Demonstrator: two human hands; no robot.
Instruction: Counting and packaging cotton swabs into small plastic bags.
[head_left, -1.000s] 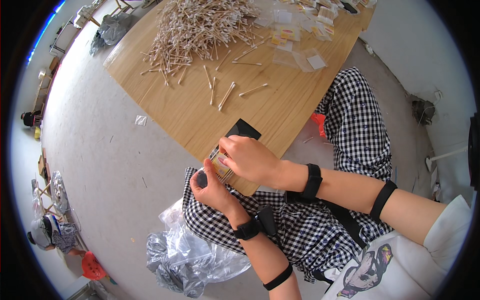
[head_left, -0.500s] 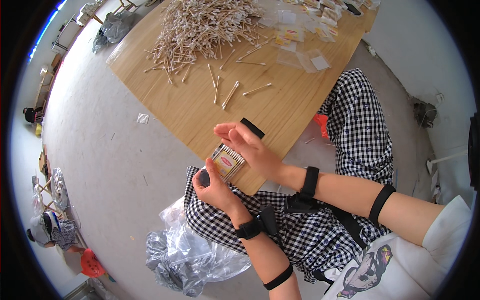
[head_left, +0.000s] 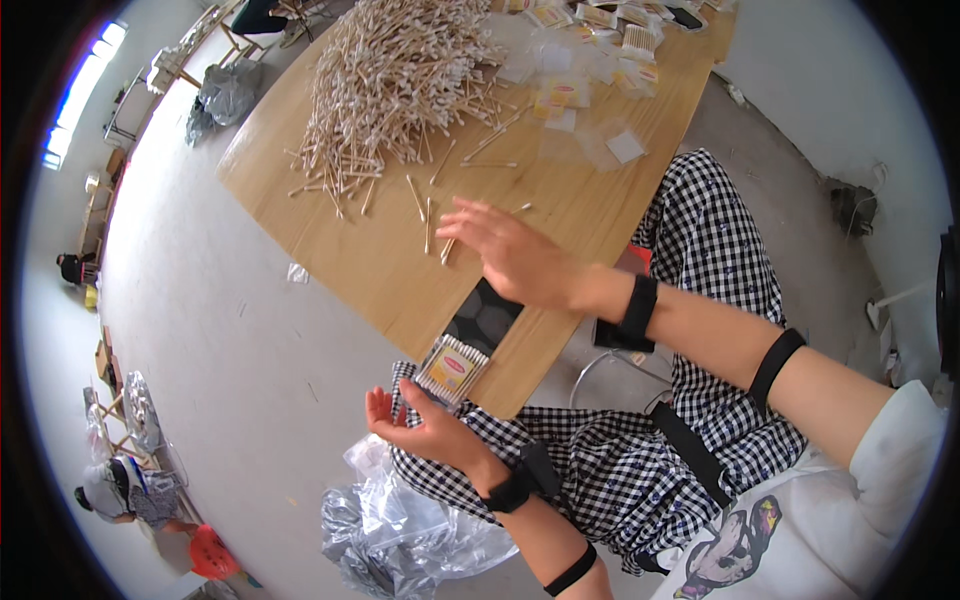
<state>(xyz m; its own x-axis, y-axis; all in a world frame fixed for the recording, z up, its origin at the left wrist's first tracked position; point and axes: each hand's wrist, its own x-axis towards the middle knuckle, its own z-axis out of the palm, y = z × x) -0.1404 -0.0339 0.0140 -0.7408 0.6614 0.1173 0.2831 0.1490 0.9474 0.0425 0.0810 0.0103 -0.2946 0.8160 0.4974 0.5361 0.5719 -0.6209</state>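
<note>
A flat clear pack of cotton swabs [head_left: 452, 368] with a yellow label lies at the table's near corner, partly over a dark hexagon-patterned pad [head_left: 487, 318]. Just below it is my left hand [head_left: 432, 432], palm up, fingers apart and holding nothing; the thumb comes close to the pack's edge, and I cannot tell if it touches. My right hand [head_left: 520, 258], slightly blurred, hovers over the table beyond the pad, fingers stretched out and empty. Its fingertips are nearest to a few loose cotton swabs [head_left: 427, 226]. A large heap of cotton swabs [head_left: 400, 90] covers the table's far part.
Clear bags with white cards [head_left: 625, 147] and several labelled packs [head_left: 565, 93] lie at the table's far right. Crumpled plastic bags [head_left: 400, 520] sit on the floor below my left arm. My checkered legs flank the wooden table [head_left: 330, 260]. Another person [head_left: 125, 490] is at far left.
My left hand has come off the pack, which now rests at the table corner. My right hand has moved from above the pack to the right and farther over the table, uncovering the pad.
</note>
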